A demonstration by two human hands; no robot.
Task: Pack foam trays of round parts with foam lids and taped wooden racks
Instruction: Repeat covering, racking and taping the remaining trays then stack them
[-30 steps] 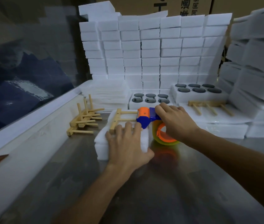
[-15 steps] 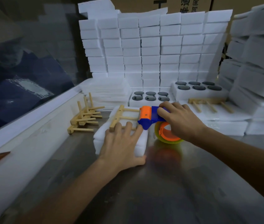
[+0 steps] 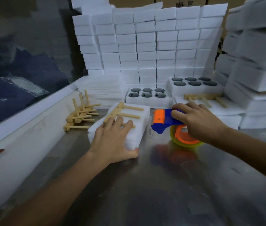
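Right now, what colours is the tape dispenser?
Blue body, orange roller; tape dispenser, head view.

Single view only, head-worn wide-angle cam, so nothing overlaps with a second view. Looks forward and down over the steel tabletop (image 3: 161, 185). Close range: both forearms enter from the bottom edge, left hand (image 3: 112, 141) centre frame, right hand (image 3: 199, 121) right of centre. Stacked foam blocks (image 3: 145, 46) fill the upper centre. Edges bow from lens distortion.

A packing workshop is indicated by stacked white foam blocks (image 3: 145, 46), cardboard cartons (image 3: 186, 2) and a steel worktable (image 3: 161, 185).
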